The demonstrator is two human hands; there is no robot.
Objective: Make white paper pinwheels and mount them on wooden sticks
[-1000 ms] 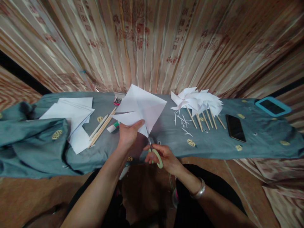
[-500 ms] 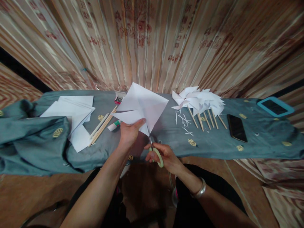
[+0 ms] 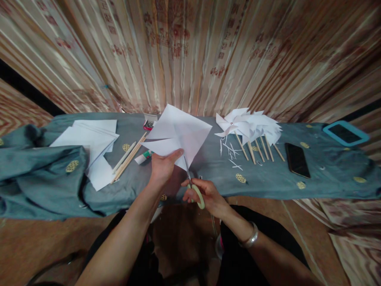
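My left hand (image 3: 163, 165) is closed on a square sheet of white paper (image 3: 193, 127), thumb on top near its lower edge. A slit runs inward from the sheet's left corner. In my right hand (image 3: 206, 194) is a pair of scissors (image 3: 199, 196) with pale green handles, fingers through the loops. The blades point away from me and lie at the sheet's near corner, partly over the paper. Left of the sheet lie a green and white tube (image 3: 143, 157), several wooden sticks (image 3: 129, 159) and a small box (image 3: 149, 122) of metal bits.
Loose white sheets (image 3: 89, 139) lie at the left beside bunched grey cloth (image 3: 44, 178). To the right are several paper pinwheels (image 3: 250, 123) on sticks, thin paper scraps (image 3: 230, 150), a black phone (image 3: 297, 160) and a blue-framed device (image 3: 345, 134). A curtain (image 3: 190, 59) hangs behind the table.
Almost nothing differs. The sheet and both hands have shifted very slightly to the right; the scissors stay at the same corner.
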